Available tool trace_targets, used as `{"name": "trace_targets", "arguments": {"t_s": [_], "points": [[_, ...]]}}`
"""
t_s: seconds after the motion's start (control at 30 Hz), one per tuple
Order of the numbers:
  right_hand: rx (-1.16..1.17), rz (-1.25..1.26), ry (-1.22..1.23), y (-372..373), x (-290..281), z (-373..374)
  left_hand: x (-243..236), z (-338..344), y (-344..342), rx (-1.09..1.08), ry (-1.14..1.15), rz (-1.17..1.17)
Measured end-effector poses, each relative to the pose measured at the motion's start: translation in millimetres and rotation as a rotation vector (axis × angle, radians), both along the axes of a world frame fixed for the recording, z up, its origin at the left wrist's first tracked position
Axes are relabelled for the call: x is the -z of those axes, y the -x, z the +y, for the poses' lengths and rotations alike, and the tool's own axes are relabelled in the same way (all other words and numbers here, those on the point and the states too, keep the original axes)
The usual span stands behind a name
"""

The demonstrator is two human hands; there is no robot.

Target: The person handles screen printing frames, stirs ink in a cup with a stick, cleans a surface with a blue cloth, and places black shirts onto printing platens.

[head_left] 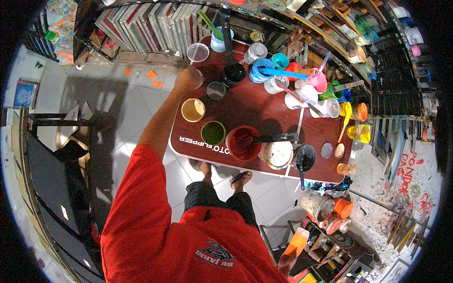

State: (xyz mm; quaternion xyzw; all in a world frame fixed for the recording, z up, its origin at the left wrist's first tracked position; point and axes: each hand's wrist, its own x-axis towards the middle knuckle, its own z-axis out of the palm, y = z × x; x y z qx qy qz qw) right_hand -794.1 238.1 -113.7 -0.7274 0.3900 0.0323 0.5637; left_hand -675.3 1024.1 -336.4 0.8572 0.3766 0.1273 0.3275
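Red-sleeved, reached well forward with the left hand (188,78) curled at a clear round plastic container (199,80), but could not tell its grip or the shadowed right hand's (286,262).

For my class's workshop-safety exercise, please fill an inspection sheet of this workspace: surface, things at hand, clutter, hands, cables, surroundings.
Surface: dark-red table, white printing.
Things at hand: clear round container.
Clutter: red tub and blue pot among many paint pots.
Hands: left hand at the clear container; right hand low, by an orange piece; grips unclear.
Cables: nothing seen.
Surroundings: upright frames; orange scraps on tiled floor.
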Motion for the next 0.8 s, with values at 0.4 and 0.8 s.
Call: {"name": "trace_targets", "arguments": {"t_s": [0.4, 0.8], "points": [[-0.106, -0.188, -0.407, -23, 74, -91, -56, -100, 88, 0.127, -0.121, -0.338], [-0.097, -0.173, -0.46, -16, 67, -96, -44, -129, 102, 0.079, -0.154, -0.254]]}}
